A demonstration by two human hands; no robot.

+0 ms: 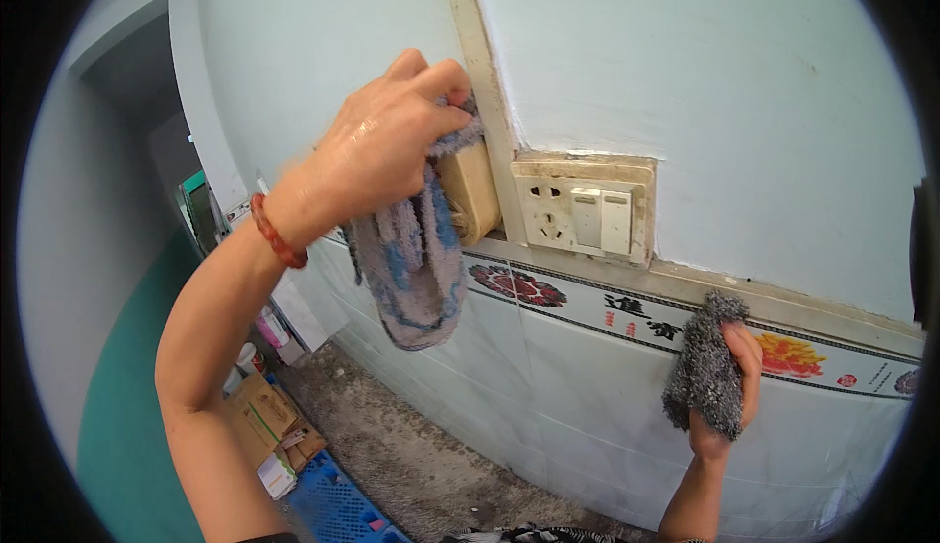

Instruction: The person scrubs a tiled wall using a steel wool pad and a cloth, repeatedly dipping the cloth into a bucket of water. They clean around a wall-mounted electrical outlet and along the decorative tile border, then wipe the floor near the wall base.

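Observation:
Near the middle of the head view, my left hand [382, 132] grips a grey and blue terry cloth [433, 278], which hangs down in folds. Part of the cloth is pressed on top of a yellowed plastic box [474, 190] on the wall, beside a vertical cable trunking strip [481, 73]. A grimy socket and switch panel [584, 209] lies just right of that strip. Lower right, my right hand [742, 374] is closed around a grey steel wool scourer [709, 367], in front of the decorated tile border [587, 308] and just under the horizontal trunking [793, 308].
White wall tiles [587, 411] run below the border. Down at the left, flattened cardboard boxes [268, 418] rest by a blue plastic pallet [330, 499] on the rough concrete floor [411, 425]. A doorway [139, 80] opens at the upper left.

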